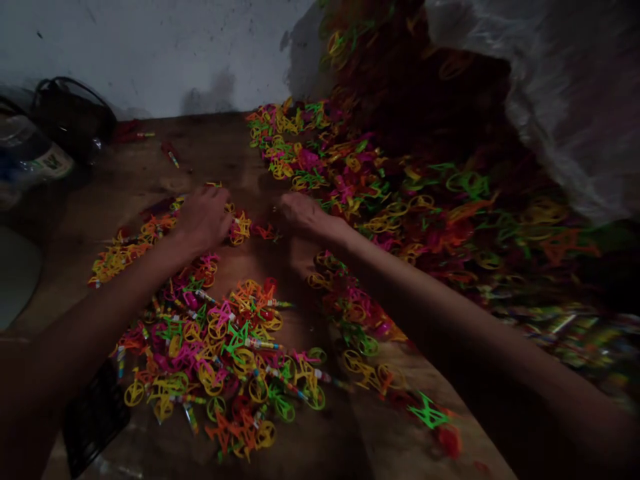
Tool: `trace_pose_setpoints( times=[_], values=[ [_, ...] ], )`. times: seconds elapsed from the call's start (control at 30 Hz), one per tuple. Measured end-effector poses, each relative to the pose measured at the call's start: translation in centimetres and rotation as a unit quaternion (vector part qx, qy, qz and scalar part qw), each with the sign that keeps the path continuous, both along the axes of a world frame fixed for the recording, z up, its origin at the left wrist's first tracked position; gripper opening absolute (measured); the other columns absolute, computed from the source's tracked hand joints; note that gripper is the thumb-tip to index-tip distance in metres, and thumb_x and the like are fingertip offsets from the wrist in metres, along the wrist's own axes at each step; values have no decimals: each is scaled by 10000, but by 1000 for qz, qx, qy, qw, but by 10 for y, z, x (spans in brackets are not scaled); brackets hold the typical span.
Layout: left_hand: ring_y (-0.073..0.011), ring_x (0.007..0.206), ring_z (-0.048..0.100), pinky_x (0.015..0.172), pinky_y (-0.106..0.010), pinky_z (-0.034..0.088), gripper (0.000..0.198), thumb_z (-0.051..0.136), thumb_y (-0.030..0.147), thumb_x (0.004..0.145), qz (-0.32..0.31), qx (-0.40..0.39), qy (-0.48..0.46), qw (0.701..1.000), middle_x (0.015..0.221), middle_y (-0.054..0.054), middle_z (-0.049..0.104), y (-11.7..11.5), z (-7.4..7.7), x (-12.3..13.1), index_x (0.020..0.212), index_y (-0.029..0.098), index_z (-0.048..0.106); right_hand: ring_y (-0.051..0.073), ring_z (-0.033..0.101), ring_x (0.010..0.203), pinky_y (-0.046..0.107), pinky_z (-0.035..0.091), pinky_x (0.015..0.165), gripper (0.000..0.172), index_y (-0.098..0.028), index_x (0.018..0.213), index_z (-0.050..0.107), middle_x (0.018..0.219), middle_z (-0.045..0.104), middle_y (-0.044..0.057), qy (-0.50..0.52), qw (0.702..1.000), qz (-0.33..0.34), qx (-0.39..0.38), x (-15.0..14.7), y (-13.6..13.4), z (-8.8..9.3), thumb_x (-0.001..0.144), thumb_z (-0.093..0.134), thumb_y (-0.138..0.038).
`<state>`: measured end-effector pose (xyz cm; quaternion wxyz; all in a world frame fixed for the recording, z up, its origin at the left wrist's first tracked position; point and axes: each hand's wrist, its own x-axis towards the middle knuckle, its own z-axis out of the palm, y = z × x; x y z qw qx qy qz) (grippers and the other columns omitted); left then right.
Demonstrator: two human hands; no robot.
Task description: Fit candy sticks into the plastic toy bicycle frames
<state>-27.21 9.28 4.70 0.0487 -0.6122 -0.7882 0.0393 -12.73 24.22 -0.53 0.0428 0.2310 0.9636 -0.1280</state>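
My left hand (205, 217) is over a row of small coloured plastic pieces (125, 257) on the wooden table, its fingers curled down; what they hold is hidden. To its right, my right hand (303, 212) has its fingers bent together beside the large heap of bright plastic pieces (350, 173), and anything in them is too small to make out. A few red and yellow pieces (240, 227) lie between the hands. Nearer to me is a pile of wheel-shaped pieces and printed tubes (215, 353).
Clear plastic sheeting (565, 100) hangs at the upper right above the heap. A black bag-like object (75, 117) and a labelled container (35, 157) stand at the left. A black grid tray (95, 417) lies at the lower left. The pale wall (150, 53) bounds the table's back.
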Motion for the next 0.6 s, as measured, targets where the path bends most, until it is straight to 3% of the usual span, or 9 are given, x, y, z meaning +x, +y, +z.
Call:
trace_pose_setpoints(
  times=[0.1,0.23,0.43,0.53,0.6],
  values=[
    [-362,1306,500,1083,-497,406,440,561,362,912,-61,-31,-43,997,1356,-190,595,13,-27,6,1261,96,593,272,676,958,303,431,695,339,-77,1143,680,1108,700,209,-21,999,-7,24,6,-17,0,955,427,-201],
    [-358,1360,452,1092,-500,397,504,565,333,907,-34,-49,-51,997,1468,-172,512,5,-42,6,1373,146,521,245,682,936,294,392,643,346,-138,1207,635,1186,651,195,-35,998,33,50,29,-40,-8,979,378,-174],
    [-320,1248,560,1025,-441,451,426,582,335,895,-74,-107,-37,991,1353,-163,611,-33,-26,-6,1282,159,586,206,655,850,288,336,613,322,-129,1185,611,1079,668,168,-26,998,45,44,63,-63,-6,941,401,-102],
    [-347,1136,628,976,-468,470,461,608,442,878,-32,-121,-9,992,1239,-169,673,-41,-16,-12,1244,162,622,169,585,681,286,282,564,242,-127,1032,646,865,681,112,-56,998,33,-18,75,-64,5,928,427,-124],
    [-372,1119,632,972,-481,469,506,614,535,862,-3,-121,3,993,1183,-175,694,-38,-9,-14,1189,152,664,132,490,570,274,266,535,209,-142,887,650,707,641,57,-56,991,61,-104,84,-60,10,930,451,-185]
  ],
)
